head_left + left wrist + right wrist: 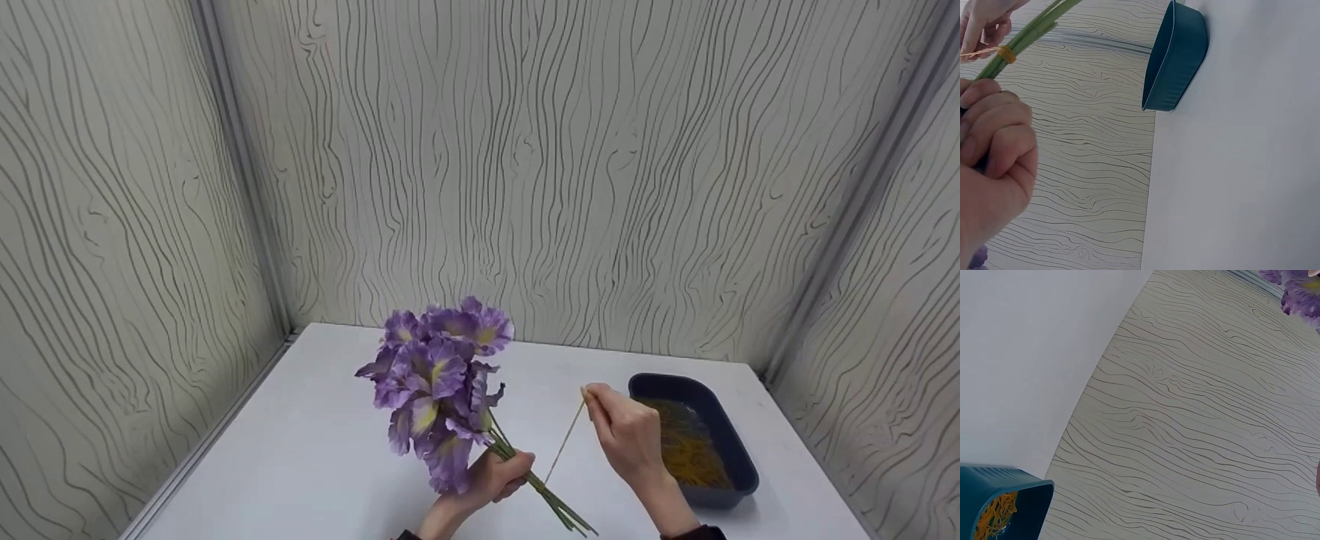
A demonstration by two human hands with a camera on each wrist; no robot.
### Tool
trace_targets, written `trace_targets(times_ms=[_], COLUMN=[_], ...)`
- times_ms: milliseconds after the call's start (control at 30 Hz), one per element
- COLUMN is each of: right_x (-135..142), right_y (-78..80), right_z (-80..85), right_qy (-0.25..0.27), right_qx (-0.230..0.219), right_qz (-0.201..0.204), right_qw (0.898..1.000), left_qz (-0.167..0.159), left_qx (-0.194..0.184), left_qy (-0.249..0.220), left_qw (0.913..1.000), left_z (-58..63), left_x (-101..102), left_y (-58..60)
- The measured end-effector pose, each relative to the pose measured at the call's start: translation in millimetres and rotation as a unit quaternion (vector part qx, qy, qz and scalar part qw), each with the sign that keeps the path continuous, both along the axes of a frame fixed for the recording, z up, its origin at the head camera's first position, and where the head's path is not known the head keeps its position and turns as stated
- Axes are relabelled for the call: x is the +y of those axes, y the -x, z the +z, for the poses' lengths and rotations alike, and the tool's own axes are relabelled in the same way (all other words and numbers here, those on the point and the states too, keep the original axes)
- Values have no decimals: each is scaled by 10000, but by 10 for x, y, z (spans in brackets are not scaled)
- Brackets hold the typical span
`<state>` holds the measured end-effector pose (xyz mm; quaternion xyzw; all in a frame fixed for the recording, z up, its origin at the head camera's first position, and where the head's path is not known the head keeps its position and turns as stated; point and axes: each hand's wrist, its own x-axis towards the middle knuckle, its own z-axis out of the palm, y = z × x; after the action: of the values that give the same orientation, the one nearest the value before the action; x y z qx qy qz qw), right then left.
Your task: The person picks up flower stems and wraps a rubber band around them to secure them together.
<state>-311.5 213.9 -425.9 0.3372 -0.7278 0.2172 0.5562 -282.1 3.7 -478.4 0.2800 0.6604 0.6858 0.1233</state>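
My left hand (495, 476) grips the green stems (1030, 35) of a bunch of purple artificial irises (435, 375), the blooms leaning up and left in the head view. Just beyond that fist, a yellow-orange rubber band (1006, 54) circles the stems. My right hand (626, 431) pinches the band's other end between thumb and fingertips, and the stretched strand runs straight from the stems up to it. In the right wrist view only some petals (1300, 295) and a sliver of hand show at the right edge.
A dark blue plastic bin (739, 450) holding many yellow rubber bands (686, 450) stands on the white table (300, 465), right of my right hand. Wood-grain patterned panels (480, 165) rise behind the table and along both sides.
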Motion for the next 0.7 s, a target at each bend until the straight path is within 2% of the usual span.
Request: trace_targets(times_ms=[200, 300, 467, 600, 700], right_x=[21, 29, 29, 13, 0], right_y=[43, 67, 95, 97, 85], right_z=[-62, -116, -209, -302, -372], right_qy=[92, 169, 267, 288, 351], right_qx=[-252, -513, -943, -1093, -1187], right_qz=[26, 56, 92, 109, 78], right_qw=[9996, 9985, 9951, 9935, 9923], left_qz=[-823, -1092, -1291, -1308, -1273], left_qx=[-80, -146, -347, -557, -569], left_qy=[-254, -304, -510, -696, -739], left_qw=[9963, 9934, 9897, 9874, 9875], left_z=[70, 119, 186, 223, 258], left_x=[22, 33, 67, 111, 138], left_y=[-21, -56, -99, -126, -140])
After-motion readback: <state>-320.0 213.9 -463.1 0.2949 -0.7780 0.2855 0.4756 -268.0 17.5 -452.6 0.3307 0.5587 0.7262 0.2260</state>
